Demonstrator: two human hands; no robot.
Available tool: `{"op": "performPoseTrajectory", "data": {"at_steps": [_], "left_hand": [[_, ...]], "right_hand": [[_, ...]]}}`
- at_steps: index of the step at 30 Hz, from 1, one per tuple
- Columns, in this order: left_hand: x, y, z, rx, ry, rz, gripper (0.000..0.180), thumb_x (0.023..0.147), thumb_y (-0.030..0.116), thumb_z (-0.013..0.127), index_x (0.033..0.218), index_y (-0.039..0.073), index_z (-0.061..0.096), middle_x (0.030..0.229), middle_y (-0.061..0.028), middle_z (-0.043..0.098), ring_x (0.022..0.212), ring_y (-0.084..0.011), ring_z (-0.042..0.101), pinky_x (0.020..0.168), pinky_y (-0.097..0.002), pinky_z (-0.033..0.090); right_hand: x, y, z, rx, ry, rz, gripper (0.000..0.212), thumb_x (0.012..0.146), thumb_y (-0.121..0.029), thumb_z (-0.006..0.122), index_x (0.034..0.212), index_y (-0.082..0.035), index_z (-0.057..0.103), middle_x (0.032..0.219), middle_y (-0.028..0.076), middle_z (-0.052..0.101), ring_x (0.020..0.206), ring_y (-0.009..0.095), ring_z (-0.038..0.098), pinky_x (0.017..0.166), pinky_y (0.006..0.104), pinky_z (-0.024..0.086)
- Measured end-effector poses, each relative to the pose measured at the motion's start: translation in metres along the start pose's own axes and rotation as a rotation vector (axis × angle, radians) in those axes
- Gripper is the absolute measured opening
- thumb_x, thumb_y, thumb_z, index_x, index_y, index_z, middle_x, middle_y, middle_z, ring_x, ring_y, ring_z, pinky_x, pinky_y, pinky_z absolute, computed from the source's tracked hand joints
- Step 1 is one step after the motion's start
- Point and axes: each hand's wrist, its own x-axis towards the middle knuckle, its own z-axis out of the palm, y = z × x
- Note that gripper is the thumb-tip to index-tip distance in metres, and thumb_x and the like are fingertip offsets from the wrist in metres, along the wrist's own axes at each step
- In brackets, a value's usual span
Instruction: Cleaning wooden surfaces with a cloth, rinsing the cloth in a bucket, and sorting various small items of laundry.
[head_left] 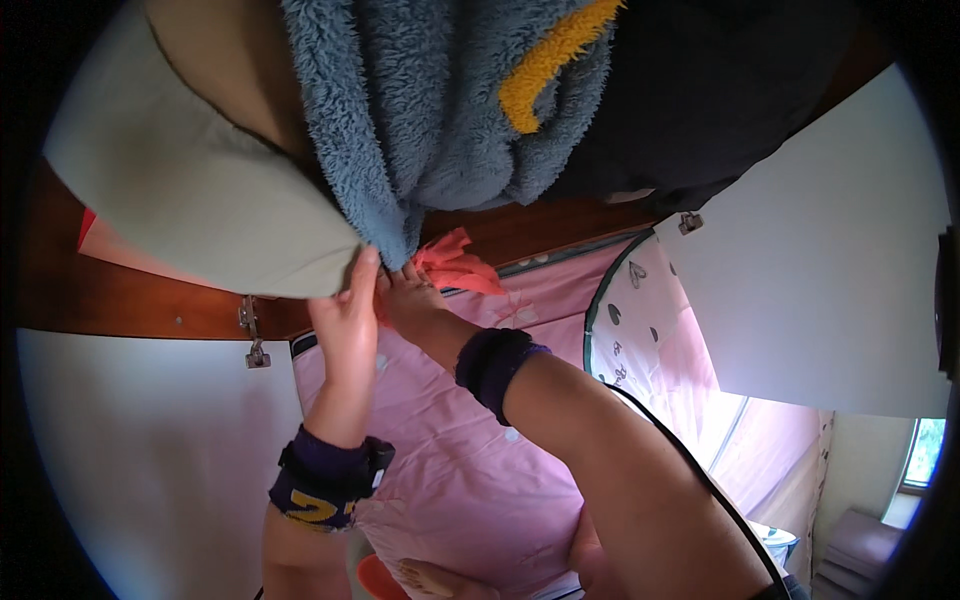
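Observation:
A blue fluffy blanket (430,110) with a yellow patch (550,70) hangs down over the edge of a brown wooden shelf (200,300), narrowing to a tip. Left of it bulges a smooth grey-green cloth (220,190). My left hand (345,315) pinches the lower right corner of that cloth, thumb in front and fingers mostly hidden behind. Close beside it, my right hand (408,298) has its fingers closed at the blanket's tip; the fingertips are partly covered. A crumpled coral-red cloth (460,265) hangs just right of my right hand.
White cabinet doors stand swung out at left (150,440) and right (830,250), with metal hinges (257,350). Black cloth (690,90) fills the upper right. Below are pink bedding (440,440) and a dark-edged net panel (640,310). A black cable (690,460) runs along my right arm.

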Motion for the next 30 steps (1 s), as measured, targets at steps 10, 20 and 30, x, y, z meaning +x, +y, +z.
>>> {"op": "performPoseTrajectory", "data": {"at_steps": [10, 20, 30], "left_hand": [[0.061, -0.012, 0.035, 0.101, -0.161, 0.078, 0.038, 0.096, 0.029, 0.053, 0.114, -0.004, 0.058, 0.113, -0.018, 0.061, 0.105, -0.0317, 0.056, 0.092, -0.0378, 0.042], [0.057, -0.014, 0.026, 0.011, -0.162, -0.049, 0.046, 0.097, 0.03, 0.049, 0.127, -0.005, 0.049, 0.13, -0.0201, 0.051, 0.12, -0.0316, 0.048, 0.102, -0.036, 0.035], [0.054, 0.004, 0.013, 0.067, -0.267, -0.313, 0.066, 0.093, 0.049, 0.052, 0.143, 0.009, 0.036, 0.138, -0.0092, 0.039, 0.121, -0.0267, 0.046, 0.086, -0.0403, 0.053]], "right_hand": [[-0.061, -0.057, 0.034, 1.071, 0.514, 0.172, 0.057, 0.079, -0.004, 0.051, 0.135, -0.008, 0.04, 0.123, 0.023, 0.055, 0.111, 0.041, 0.054, 0.093, 0.0438, 0.046], [-0.172, 0.127, 0.023, 0.215, 0.951, 0.567, 0.069, 0.083, -0.015, 0.05, 0.147, -0.008, 0.027, 0.145, 0.022, 0.038, 0.124, 0.041, 0.046, 0.103, 0.0442, 0.038], [-0.102, 0.017, 0.118, 0.083, 0.806, 0.474, 0.084, 0.078, -0.023, 0.068, 0.149, -0.014, 0.025, 0.148, 0.021, 0.03, 0.126, 0.041, 0.04, 0.103, 0.051, 0.035]]}}
